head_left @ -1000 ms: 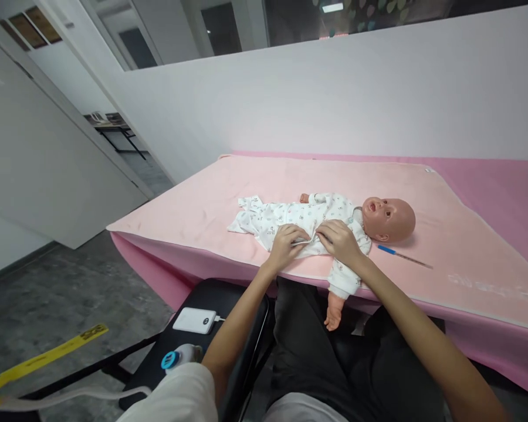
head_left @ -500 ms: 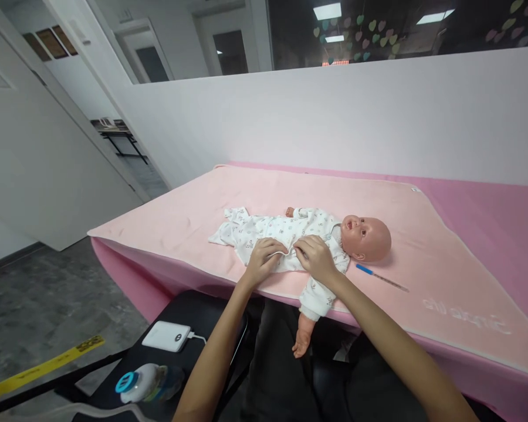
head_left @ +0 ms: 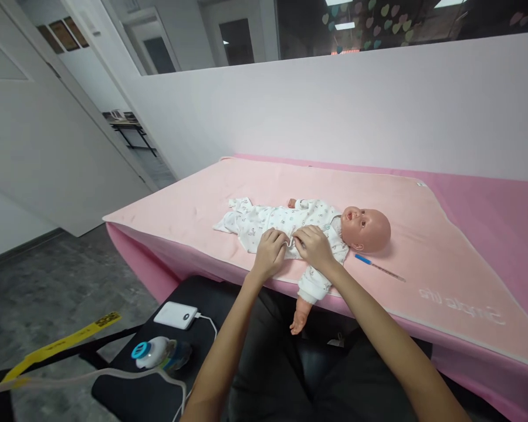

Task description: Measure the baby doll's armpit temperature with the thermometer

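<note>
A baby doll [head_left: 366, 228] lies on its back, head to the right, on a pink blanket [head_left: 426, 234]. It wears a white printed romper [head_left: 264, 220], and one doll arm hangs over the table's near edge. My left hand [head_left: 270, 249] is closed on the romper's edge at the doll's waist. Just right of it, my right hand [head_left: 313, 246] pinches the same fabric near the chest. A strip of white edging shows between my fingertips. Beside the doll's head lies a thermometer-like glass stick with a blue end [head_left: 364, 259].
A black chair [head_left: 202, 293] at the lower left holds a white power bank [head_left: 175, 315] with a cable and a blue-capped bottle [head_left: 158, 353]. Yellow tape [head_left: 70, 343] runs along a bar at the left. A white wall [head_left: 334, 111] stands behind the table.
The camera view has shifted a little, so the scene sits slightly higher. My left hand has turned more upright and moved slightly closer to my right; both still hold the romper.
</note>
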Demonstrator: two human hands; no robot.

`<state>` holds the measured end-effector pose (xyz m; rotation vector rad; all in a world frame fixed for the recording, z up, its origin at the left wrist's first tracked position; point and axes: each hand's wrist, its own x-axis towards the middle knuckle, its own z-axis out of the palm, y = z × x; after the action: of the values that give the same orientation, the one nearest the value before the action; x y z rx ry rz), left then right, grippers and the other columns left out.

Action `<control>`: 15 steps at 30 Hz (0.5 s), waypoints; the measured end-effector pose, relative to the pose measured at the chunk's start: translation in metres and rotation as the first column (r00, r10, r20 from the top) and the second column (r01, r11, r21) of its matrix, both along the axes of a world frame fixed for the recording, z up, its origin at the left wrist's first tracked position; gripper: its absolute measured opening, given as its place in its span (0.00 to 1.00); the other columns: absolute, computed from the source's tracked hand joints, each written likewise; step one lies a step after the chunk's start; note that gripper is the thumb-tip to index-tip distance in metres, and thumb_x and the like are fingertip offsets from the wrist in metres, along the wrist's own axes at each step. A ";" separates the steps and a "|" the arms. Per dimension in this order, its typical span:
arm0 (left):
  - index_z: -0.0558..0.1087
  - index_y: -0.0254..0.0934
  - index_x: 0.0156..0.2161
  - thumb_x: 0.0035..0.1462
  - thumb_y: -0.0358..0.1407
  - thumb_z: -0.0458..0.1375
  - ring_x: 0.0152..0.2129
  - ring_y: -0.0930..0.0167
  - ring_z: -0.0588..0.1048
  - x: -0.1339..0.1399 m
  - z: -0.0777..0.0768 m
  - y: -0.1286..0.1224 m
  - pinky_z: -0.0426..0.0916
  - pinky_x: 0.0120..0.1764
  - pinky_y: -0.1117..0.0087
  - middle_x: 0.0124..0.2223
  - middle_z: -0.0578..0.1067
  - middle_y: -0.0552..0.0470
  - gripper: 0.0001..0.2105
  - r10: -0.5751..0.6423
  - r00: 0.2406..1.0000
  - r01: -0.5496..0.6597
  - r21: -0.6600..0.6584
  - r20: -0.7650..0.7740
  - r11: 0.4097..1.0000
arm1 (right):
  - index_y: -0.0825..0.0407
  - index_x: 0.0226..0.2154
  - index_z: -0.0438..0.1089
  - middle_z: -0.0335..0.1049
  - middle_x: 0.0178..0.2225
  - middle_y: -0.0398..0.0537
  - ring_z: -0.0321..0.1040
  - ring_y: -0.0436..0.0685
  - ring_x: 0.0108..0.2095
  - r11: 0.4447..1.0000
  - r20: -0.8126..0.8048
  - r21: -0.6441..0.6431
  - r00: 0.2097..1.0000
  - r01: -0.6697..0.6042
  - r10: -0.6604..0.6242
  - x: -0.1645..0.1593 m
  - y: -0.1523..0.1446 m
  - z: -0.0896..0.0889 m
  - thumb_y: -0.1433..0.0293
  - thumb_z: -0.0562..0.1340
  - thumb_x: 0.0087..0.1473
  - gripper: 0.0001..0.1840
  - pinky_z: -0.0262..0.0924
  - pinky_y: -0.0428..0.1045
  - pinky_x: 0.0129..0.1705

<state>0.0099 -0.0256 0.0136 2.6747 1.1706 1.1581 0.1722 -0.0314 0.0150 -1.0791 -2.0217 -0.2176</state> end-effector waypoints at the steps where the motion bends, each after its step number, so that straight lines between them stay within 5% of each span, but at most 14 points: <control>1: 0.65 0.37 0.31 0.57 0.29 0.43 0.36 0.68 0.65 0.000 -0.002 0.000 0.61 0.45 0.63 0.35 0.70 0.49 0.09 0.007 1.000 -0.007 0.004 0.014 1.000 | 0.52 0.31 0.68 0.70 0.30 0.48 0.63 0.55 0.35 1.000 -0.006 0.003 1.000 -0.003 0.003 0.000 0.000 0.000 0.74 0.53 0.55 0.08 0.57 0.51 0.41; 5: 0.65 0.37 0.33 0.56 0.29 0.44 0.35 0.67 0.67 -0.005 -0.005 0.003 0.63 0.44 0.61 0.33 0.70 0.49 0.08 0.081 0.990 -0.080 -0.014 0.118 0.997 | 0.51 0.31 0.69 0.70 0.30 0.49 0.64 0.56 0.35 1.000 -0.050 -0.007 0.999 -0.013 0.013 0.001 -0.001 0.000 0.74 0.53 0.54 0.09 0.58 0.52 0.41; 8: 0.66 0.37 0.36 0.53 0.29 0.47 0.36 0.66 0.69 -0.003 0.007 -0.006 0.65 0.42 0.60 0.35 0.72 0.49 0.08 0.187 0.934 -0.180 -0.051 0.305 0.982 | 0.52 0.31 0.69 0.71 0.30 0.49 0.64 0.56 0.36 1.000 -0.069 -0.006 0.998 -0.006 0.006 0.002 -0.002 0.001 0.74 0.53 0.54 0.09 0.59 0.52 0.42; 11: 0.66 0.39 0.37 0.55 0.32 0.47 0.38 0.67 0.71 0.005 0.037 -0.045 0.68 0.42 0.61 0.37 0.72 0.49 0.07 0.148 0.868 -0.134 -0.063 0.474 0.989 | 0.52 0.31 0.69 0.71 0.31 0.49 0.64 0.56 0.35 1.000 -0.081 -0.002 0.997 0.003 -0.004 0.003 -0.002 0.001 0.74 0.54 0.54 0.09 0.59 0.52 0.41; 15: 0.67 0.53 0.44 0.57 0.32 0.44 0.39 0.65 0.72 -0.001 0.072 -0.129 0.71 0.39 0.55 0.39 0.73 0.52 0.15 -0.007 0.893 0.006 0.003 0.450 1.000 | 0.52 0.31 0.69 0.71 0.31 0.48 0.64 0.55 0.36 1.000 -0.059 0.022 0.998 -0.008 0.009 0.003 -0.002 0.000 0.75 0.53 0.53 0.09 0.59 0.51 0.42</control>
<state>0.0091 -0.1544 0.0856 2.2176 1.0704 1.6564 0.1755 -0.0335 0.0147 -1.0511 -1.9672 -0.2007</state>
